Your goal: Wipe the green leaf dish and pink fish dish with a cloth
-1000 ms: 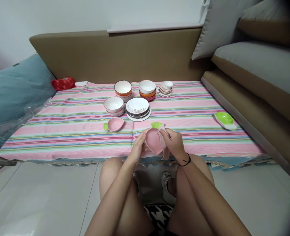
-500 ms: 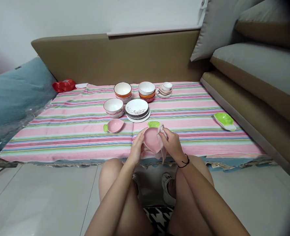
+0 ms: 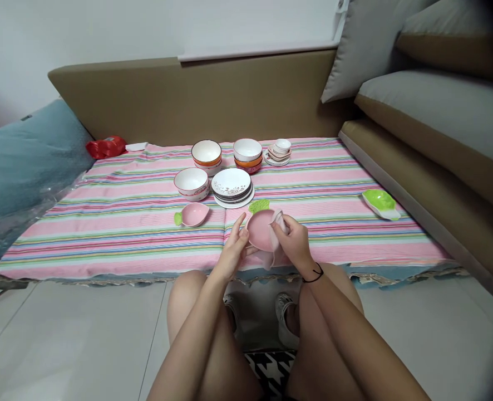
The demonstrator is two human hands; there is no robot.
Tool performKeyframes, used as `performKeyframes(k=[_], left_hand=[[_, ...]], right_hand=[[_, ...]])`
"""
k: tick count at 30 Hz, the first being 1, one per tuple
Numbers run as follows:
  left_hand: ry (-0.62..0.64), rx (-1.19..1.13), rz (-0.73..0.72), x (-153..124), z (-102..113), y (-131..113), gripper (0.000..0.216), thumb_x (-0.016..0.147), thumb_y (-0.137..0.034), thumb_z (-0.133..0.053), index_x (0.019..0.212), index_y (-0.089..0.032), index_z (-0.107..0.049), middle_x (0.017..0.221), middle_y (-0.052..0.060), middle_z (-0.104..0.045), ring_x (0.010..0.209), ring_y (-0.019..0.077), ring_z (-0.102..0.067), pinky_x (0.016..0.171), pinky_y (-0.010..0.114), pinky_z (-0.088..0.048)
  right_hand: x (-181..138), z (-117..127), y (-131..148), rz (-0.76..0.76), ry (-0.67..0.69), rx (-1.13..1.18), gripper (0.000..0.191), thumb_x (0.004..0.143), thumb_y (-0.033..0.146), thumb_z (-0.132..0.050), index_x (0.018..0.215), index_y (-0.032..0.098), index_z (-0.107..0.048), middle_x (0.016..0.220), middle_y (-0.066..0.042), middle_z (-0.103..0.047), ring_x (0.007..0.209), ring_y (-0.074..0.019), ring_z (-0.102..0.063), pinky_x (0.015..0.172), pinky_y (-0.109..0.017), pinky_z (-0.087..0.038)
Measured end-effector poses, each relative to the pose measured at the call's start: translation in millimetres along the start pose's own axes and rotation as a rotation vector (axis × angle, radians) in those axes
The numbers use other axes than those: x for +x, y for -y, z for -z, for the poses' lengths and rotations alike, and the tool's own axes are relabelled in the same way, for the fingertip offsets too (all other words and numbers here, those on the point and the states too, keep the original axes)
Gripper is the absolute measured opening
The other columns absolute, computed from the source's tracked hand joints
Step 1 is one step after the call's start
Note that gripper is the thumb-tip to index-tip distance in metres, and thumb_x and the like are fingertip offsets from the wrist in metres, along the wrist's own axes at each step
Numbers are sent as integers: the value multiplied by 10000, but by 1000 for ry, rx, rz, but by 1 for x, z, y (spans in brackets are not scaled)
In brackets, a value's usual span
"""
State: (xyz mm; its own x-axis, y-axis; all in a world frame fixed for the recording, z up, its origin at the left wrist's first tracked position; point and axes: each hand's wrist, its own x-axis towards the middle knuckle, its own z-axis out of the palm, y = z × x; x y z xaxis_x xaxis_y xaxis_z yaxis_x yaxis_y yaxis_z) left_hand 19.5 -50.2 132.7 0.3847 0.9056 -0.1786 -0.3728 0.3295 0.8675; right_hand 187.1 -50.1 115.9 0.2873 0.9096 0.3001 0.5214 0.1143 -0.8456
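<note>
A pink bowl with a green leaf-shaped handle (image 3: pixel 260 231) is held over the front of the striped cloth. My left hand (image 3: pixel 233 249) supports its left side, fingers under it and the thumb near the rim. In my right hand (image 3: pixel 292 236) a pale pink cloth (image 3: pixel 275 239) is pinched over the bowl's right rim, its lower end hanging down. To the left lies a similar, smaller-looking pink bowl with a green handle (image 3: pixel 195 214). Just behind the held bowl stands a stack of plates (image 3: pixel 231 182), the top one white with a floral pattern.
Stacked bowls (image 3: pixel 191 181), more bowls (image 3: pixel 206 151), a third bowl stack (image 3: pixel 247 150) and small dishes (image 3: pixel 280 147) stand behind. A green leaf-shaped dish (image 3: pixel 380 201) lies right, near stacked cushions (image 3: pixel 430 122). A red plastic package (image 3: pixel 106 147) sits far left beside a blue cushion (image 3: pixel 25 161).
The held bowl has turned and tilted slightly, its handle shifting a little left. My left thumb has lifted off the rim, and the cloth has moved along the right rim.
</note>
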Motion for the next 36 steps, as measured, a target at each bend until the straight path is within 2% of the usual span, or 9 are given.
performKeyframes(k=[4, 6, 10, 15, 19, 25, 30, 33, 36], left_hand=[[79, 53, 2, 2, 2, 2, 536, 741, -410, -690, 1221, -217, -553, 1128, 77, -623, 1003, 216, -606, 877, 357, -490], [84, 79, -3, 1, 1, 4, 478, 713, -362, -723, 1140, -190, -591, 1116, 82, -632, 958, 207, -619, 861, 353, -499], [2, 81, -34, -1, -1, 6, 501, 656, -292, -772, 1104, -181, -579, 1127, 89, -621, 855, 168, -630, 767, 307, -529], [-75, 6, -75, 2, -3, 10, 563, 627, -291, -789, 1123, -185, -543, 1009, 68, -638, 793, 141, -624, 722, 270, -528], [-153, 26, -125, 4, -3, 12, 584, 577, -270, -819, 1082, -189, -538, 999, 52, -625, 720, 105, -608, 656, 216, -497], [-123, 40, -105, 3, -2, 14, 591, 576, -269, -819, 1082, -196, -522, 967, 26, -605, 713, 92, -604, 683, 214, -490], [-53, 75, -23, 2, -4, 10, 548, 624, -311, -773, 1089, -197, -507, 895, 15, -586, 749, 132, -606, 720, 285, -515], [-40, 128, -25, 2, -4, 8, 443, 666, -322, -724, 1037, -196, -518, 855, 0, -559, 745, 127, -578, 703, 275, -509], [-42, 227, -25, 2, -3, 12, 345, 700, -312, -683, 981, -193, -524, 747, -31, -519, 657, 105, -522, 656, 251, -480]], right_hand=[[4, 6, 1, 5, -124, 21, 221, 783, 362, -533, 673, 169, -536, 551, 48, -373, 533, -95, -311, 516, -222, -262], [6, 7, 0, -22, -133, 50, 216, 761, 369, -561, 699, 162, -564, 563, 43, -403, 540, -96, -327, 523, -219, -279], [7, 5, -3, -74, -32, 114, 240, 730, 396, -597, 693, 162, -561, 574, 43, -415, 550, -99, -332, 521, -220, -285], [2, -2, -3, -142, 65, 167, 291, 720, 442, -618, 678, 172, -518, 592, 43, -417, 578, -107, -354, 528, -223, -297], [-1, -6, -1, -182, 102, 211, 322, 717, 468, -616, 658, 177, -493, 592, 39, -424, 582, -111, -369, 526, -226, -313], [1, -3, -2, -185, 88, 140, 371, 682, 499, -647, 607, 176, -480, 558, 47, -402, 553, -100, -342, 502, -226, -287], [3, 1, -5, -140, 24, 42, 405, 654, 499, -668, 558, 185, -433, 520, 59, -364, 530, -92, -334, 485, -222, -265], [3, 0, -6, -136, 40, 9, 403, 647, 524, -659, 560, 184, -458, 514, 45, -420, 511, -100, -365, 465, -224, -267], [3, -5, -8, -162, 88, -40, 418, 632, 571, -648, 570, 181, -514, 535, 19, -495, 511, -119, -420, 455, -227, -282]])
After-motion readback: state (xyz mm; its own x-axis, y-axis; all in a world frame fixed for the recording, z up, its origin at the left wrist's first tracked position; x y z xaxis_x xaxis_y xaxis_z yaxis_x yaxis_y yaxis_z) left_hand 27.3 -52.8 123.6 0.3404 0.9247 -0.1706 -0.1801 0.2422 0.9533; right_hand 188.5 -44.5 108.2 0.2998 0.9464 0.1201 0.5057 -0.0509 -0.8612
